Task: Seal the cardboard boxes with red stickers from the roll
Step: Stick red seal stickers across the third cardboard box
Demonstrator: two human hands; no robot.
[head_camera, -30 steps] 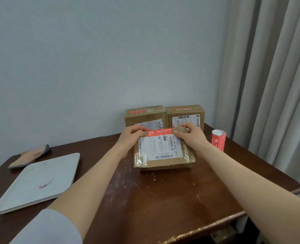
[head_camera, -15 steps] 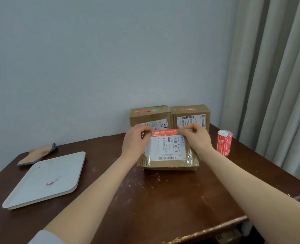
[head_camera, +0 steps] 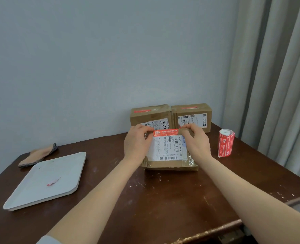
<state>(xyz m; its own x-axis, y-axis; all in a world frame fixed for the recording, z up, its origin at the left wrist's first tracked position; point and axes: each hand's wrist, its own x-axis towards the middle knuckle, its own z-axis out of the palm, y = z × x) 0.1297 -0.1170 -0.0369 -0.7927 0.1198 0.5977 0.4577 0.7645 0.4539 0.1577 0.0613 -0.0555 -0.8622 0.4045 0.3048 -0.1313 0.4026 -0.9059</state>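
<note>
Left hand (head_camera: pixel 137 145) and right hand (head_camera: pixel 196 143) are gripping the box (head_camera: pixel 170 164) at its far edge, fingers curling over the sticker (head_camera: pixel 165 132) ends. Box is sitting mid-tabletop (head_camera: pixel 163 199) (roll (head_camera: pixel 226 145) standing upright near its right).

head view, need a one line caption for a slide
Left hand and right hand grip the front cardboard box, pressing down its red sticker; two stickered boxes behind, roll upright at right.

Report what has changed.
The left hand edged slightly over the white label on the front brown cardboard box; with the right hand it still grips the box's top edge, thumbs on the red rectangular sticker. Rear cardboard boxes, red sticker roll, white tray: unmoved.
</note>
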